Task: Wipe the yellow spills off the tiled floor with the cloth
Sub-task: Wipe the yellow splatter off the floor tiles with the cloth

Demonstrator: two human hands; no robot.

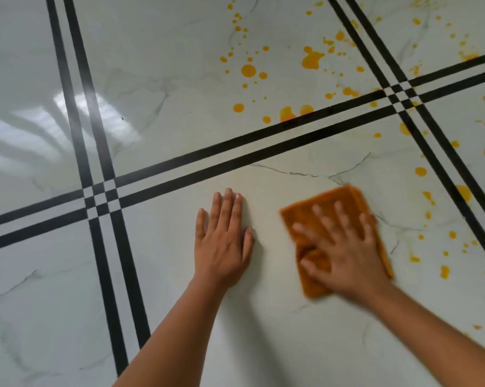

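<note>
Hands: you have two in view, left hand (221, 241) and right hand (344, 252).
Cloth (333, 199): one.
Bands (235, 152) of black line on the floor: three, each a pair of stripes, so you count six stripes.
Crossings (101, 199) where bands meet: two, this one on your left and the other at upper right.
Tiles (165, 65) marked off by the bands: six, all cut by the frame edge.
Spills (248, 70): yellow drops and blots, well over thirty. The specks at far right smear together, so your full tally is probably higher.
</note>
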